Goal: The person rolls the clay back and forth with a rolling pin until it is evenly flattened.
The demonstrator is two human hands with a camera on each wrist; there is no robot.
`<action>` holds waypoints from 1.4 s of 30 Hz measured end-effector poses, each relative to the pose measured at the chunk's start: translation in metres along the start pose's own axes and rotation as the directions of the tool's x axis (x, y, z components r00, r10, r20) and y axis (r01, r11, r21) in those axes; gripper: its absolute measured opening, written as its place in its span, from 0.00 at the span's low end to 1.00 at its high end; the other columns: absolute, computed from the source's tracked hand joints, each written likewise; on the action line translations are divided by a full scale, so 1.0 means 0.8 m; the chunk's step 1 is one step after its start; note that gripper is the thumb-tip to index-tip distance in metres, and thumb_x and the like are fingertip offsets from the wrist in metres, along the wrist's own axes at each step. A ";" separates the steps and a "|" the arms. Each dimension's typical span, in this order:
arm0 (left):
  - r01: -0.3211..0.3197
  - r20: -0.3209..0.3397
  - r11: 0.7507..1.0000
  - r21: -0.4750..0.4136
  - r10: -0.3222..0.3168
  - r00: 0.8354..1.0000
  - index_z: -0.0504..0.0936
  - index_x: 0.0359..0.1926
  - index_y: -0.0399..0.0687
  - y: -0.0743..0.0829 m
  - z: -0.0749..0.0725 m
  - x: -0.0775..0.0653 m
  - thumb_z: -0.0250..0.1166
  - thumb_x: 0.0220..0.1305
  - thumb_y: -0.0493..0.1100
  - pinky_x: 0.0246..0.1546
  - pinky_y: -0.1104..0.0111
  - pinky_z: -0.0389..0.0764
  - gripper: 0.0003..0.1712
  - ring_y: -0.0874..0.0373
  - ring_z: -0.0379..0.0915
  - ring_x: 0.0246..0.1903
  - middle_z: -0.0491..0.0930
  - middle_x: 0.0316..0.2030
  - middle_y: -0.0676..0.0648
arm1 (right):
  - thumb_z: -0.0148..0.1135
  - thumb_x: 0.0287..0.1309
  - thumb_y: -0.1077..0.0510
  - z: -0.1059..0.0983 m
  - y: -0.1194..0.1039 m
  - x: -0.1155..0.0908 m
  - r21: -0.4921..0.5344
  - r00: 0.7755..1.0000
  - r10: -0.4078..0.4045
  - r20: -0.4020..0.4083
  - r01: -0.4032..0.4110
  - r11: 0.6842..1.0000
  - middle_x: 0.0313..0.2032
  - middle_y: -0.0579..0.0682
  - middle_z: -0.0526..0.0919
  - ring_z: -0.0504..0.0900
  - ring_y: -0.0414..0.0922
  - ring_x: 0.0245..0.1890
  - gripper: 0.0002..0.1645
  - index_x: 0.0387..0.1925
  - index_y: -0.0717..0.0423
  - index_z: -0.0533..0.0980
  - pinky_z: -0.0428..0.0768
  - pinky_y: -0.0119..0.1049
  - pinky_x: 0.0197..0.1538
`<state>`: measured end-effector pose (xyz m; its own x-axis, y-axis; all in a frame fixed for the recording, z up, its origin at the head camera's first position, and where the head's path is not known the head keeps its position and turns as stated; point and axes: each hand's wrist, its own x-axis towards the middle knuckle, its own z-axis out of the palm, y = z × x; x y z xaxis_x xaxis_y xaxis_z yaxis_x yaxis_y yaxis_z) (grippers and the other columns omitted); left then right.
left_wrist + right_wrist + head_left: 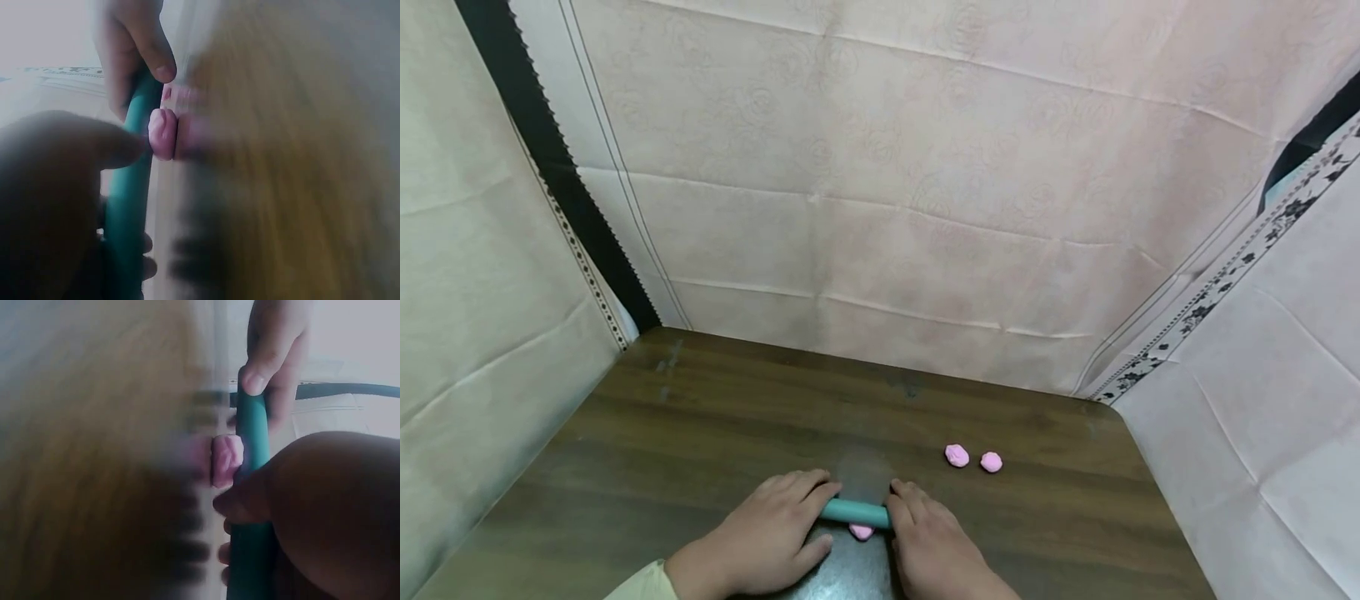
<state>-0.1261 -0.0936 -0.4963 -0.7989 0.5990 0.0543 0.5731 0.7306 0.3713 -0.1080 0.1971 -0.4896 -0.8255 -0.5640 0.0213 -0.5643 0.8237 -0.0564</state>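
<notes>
Your left hand (775, 533) grasps one end of the teal roller (854, 513), its fingers wrapped over the bar and its thumb along the near side. Your right hand (934, 543) grasps the other end in the same way, so a short stretch of the bar shows between your two hands. The roller lies crosswise over the near part of the bench (737, 433), about midway between the left and right edges. Beneath that bare stretch you have a pink lump (861, 532), touching the roller and partly covered by it; both wrist views show creases in its surface. Beyond your right hand, toward the far edge and right of the middle, sit a larger pink piece (957, 455) and, just beside it on the side of the right edge, a smaller pink piece (991, 462), the two not touching. A pale back cloth (925, 208) hangs behind the far edge, a left cloth (490, 267) along the left edge and a right cloth (1270, 400) along the right. A pale sleeve (646, 585) shows at your left wrist.
</notes>
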 end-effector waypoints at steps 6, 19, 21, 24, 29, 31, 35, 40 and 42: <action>0.025 0.074 0.999 -0.039 -0.022 0.997 0.67 0.88 0.54 -0.002 0.002 0.002 0.53 0.82 0.77 0.83 0.34 0.63 0.49 0.40 0.54 0.89 0.58 0.90 0.43 | 0.61 0.83 0.35 -0.004 -0.001 0.006 0.016 0.992 0.039 0.118 -0.041 0.999 0.87 0.56 0.65 0.66 0.57 0.87 0.44 0.85 0.55 0.66 0.73 0.58 0.82; 0.100 0.077 0.992 -0.082 -0.094 0.993 0.65 0.89 0.54 -0.006 0.004 0.017 0.46 0.82 0.81 0.85 0.30 0.54 0.52 0.39 0.47 0.91 0.55 0.90 0.43 | 0.39 0.83 0.20 -0.004 0.014 0.025 0.126 0.976 0.035 0.216 -0.064 0.990 0.91 0.50 0.54 0.56 0.52 0.91 0.55 0.92 0.48 0.54 0.65 0.60 0.87; 0.103 0.074 0.992 -0.078 -0.097 0.993 0.65 0.89 0.54 -0.005 0.004 0.020 0.46 0.82 0.81 0.85 0.30 0.54 0.52 0.38 0.47 0.91 0.56 0.90 0.43 | 0.39 0.83 0.19 -0.004 0.016 0.026 0.150 0.974 0.042 0.221 -0.077 0.986 0.92 0.50 0.54 0.56 0.51 0.91 0.55 0.92 0.48 0.54 0.64 0.61 0.87; 0.104 0.064 0.992 -0.070 -0.100 0.993 0.65 0.89 0.53 -0.005 0.003 0.023 0.46 0.83 0.80 0.85 0.31 0.54 0.51 0.38 0.48 0.90 0.57 0.90 0.43 | 0.38 0.82 0.18 -0.005 0.018 0.027 0.184 0.973 0.056 0.223 -0.098 0.978 0.92 0.49 0.53 0.56 0.51 0.91 0.56 0.92 0.48 0.53 0.63 0.62 0.87; 0.114 0.051 0.991 -0.066 -0.111 0.993 0.66 0.88 0.51 -0.006 0.003 0.028 0.46 0.84 0.78 0.85 0.30 0.54 0.50 0.36 0.49 0.90 0.58 0.89 0.42 | 0.32 0.84 0.19 -0.007 0.020 0.032 0.229 0.974 0.053 0.218 -0.103 0.968 0.92 0.49 0.53 0.55 0.53 0.91 0.55 0.92 0.49 0.54 0.62 0.65 0.87; 0.119 0.047 0.991 -0.065 -0.116 0.992 0.66 0.88 0.51 -0.007 0.004 0.030 0.46 0.85 0.77 0.85 0.30 0.54 0.49 0.36 0.48 0.90 0.58 0.89 0.43 | 0.31 0.85 0.20 -0.006 0.022 0.035 0.235 0.977 0.046 0.209 -0.096 0.967 0.92 0.50 0.53 0.55 0.54 0.91 0.54 0.92 0.50 0.54 0.62 0.65 0.87; 0.126 0.038 0.990 -0.065 -0.124 0.992 0.66 0.88 0.50 -0.011 0.005 0.034 0.44 0.86 0.77 0.85 0.29 0.53 0.49 0.35 0.46 0.90 0.56 0.90 0.43 | 0.29 0.86 0.22 -0.005 0.025 0.041 0.236 0.980 0.040 0.193 -0.086 0.968 0.91 0.51 0.54 0.55 0.55 0.91 0.53 0.92 0.52 0.54 0.61 0.66 0.87; 0.136 0.036 0.988 -0.074 -0.134 0.990 0.66 0.88 0.51 -0.014 0.004 0.039 0.42 0.86 0.76 0.85 0.28 0.51 0.48 0.35 0.43 0.91 0.53 0.91 0.44 | 0.28 0.86 0.23 -0.004 0.031 0.048 0.239 0.983 0.041 0.178 -0.083 0.967 0.92 0.50 0.53 0.54 0.55 0.91 0.53 0.92 0.52 0.54 0.60 0.66 0.87; 0.141 0.040 0.987 -0.077 -0.138 0.990 0.65 0.88 0.51 -0.016 0.004 0.042 0.41 0.87 0.76 0.85 0.28 0.50 0.47 0.35 0.41 0.91 0.53 0.91 0.44 | 0.28 0.87 0.23 -0.003 0.034 0.050 0.237 0.985 0.037 0.170 -0.077 0.969 0.92 0.51 0.53 0.54 0.56 0.91 0.52 0.92 0.52 0.54 0.60 0.66 0.87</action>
<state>-0.1601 -0.0818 -0.5019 -0.8624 0.5051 -0.0341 0.4392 0.7799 0.4459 -0.1567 0.1968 -0.4880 -0.8313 -0.5350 -0.1507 -0.4795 0.8274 -0.2926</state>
